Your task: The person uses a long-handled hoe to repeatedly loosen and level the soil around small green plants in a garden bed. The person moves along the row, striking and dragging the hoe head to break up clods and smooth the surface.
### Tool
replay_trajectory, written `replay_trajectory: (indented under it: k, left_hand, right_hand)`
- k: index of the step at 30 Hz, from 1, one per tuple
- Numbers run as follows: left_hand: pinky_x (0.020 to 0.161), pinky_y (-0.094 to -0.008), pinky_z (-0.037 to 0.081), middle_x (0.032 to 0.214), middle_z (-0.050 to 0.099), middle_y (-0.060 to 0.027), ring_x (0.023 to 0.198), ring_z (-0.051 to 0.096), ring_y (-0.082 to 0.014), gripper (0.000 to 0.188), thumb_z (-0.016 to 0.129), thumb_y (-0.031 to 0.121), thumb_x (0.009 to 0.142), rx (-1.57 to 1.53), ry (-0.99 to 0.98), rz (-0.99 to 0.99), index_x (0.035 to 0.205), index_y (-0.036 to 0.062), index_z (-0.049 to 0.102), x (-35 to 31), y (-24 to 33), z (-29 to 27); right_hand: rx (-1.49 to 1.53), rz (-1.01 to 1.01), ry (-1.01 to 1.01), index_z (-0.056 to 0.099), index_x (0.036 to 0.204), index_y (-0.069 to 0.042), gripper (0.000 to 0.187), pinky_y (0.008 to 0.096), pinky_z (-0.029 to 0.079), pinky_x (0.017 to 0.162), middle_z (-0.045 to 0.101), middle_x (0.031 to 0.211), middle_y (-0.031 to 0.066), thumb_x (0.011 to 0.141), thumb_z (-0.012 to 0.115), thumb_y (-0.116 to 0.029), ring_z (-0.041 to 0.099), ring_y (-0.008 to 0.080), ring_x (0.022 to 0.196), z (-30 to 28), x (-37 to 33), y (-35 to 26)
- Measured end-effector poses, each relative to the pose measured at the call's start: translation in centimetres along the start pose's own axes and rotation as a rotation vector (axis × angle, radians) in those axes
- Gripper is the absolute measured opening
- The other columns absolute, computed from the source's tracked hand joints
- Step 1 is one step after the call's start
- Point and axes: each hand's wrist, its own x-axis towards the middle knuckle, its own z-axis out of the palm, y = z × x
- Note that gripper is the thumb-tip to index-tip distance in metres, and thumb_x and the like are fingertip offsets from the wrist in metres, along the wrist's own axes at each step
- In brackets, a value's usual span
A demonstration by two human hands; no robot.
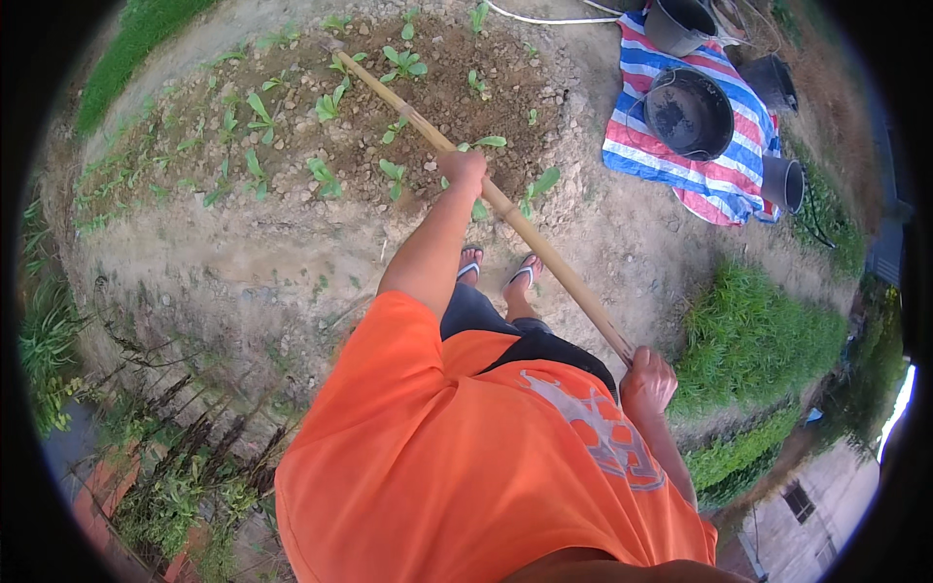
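Note:
A long bamboo-handled garden tool slants across the view, from beside my right hip up to the far left. Its grey working end rests low among the seedlings and is too small to make out. My left hand is closed round the middle of the shaft, with the arm stretched forward. At the near end, my right hand is closed on the butt of the shaft. Young leafy seedlings grow in loose, stony soil, which looks darker to the right of the tool's far end.
My feet in flip-flops stand at the bed's near edge. On the right, black buckets rest on a striped red, white and blue sheet. Dense green plants grow nearer on the right. A pale hose lies at the back.

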Motion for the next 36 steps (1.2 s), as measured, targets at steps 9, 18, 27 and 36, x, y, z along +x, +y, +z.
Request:
replay_trajectory:
  k: [9,18,27,36]
  left_hand:
    - [0.043,-0.0417,0.05,0.094,0.054,-0.0194,0.062,0.059,-0.0281,0.039,0.06,0.008,0.084,-0.047,-0.01,0.035,0.113,-0.0034,0.036,-5.0,1.4,-0.8]
    - [0.046,-0.0424,0.052,0.099,0.059,-0.0242,0.072,0.066,-0.0338,0.037,0.061,-0.001,0.078,0.069,0.047,0.034,0.11,-0.0078,0.043,6.0,1.8,-3.9]
    - [0.044,-0.0377,0.044,0.076,0.053,-0.0136,0.054,0.052,-0.0242,0.024,0.057,0.005,0.085,-0.093,0.042,0.051,0.103,-0.0044,0.044,3.6,4.2,-5.6]
    - [0.042,-0.0403,0.048,0.085,0.057,-0.0191,0.058,0.061,-0.0295,0.035,0.062,0.002,0.082,0.093,0.074,0.063,0.11,-0.0066,0.042,8.0,0.5,-4.6]
  right_hand:
    - [-0.01,0.07,0.031,0.047,0.076,-0.007,0.018,0.0442,0.046,0.052,0.052,0.066,0.0104,0.069,0.063,-0.003,0.057,0.0314,0.058,0.3,-3.5,-0.6]
    - [-0.071,-0.062,-0.188,0.046,0.079,-0.008,0.013,0.0405,0.05,0.051,0.055,0.066,0.0088,0.078,0.059,-0.008,0.062,0.0283,0.058,3.1,2.1,-6.5]
    - [-0.045,-0.056,0.0,0.05,0.083,-0.006,0.009,0.04,0.048,0.053,0.052,0.067,0.0084,0.079,0.058,-0.009,0.059,0.0268,0.059,2.8,1.0,-6.8]
    - [0.014,-0.027,-0.187,0.048,0.083,-0.006,0.01,0.04,0.052,0.052,0.057,0.068,0.0099,0.077,0.056,-0.007,0.063,0.0277,0.059,6.4,0.7,-8.8]
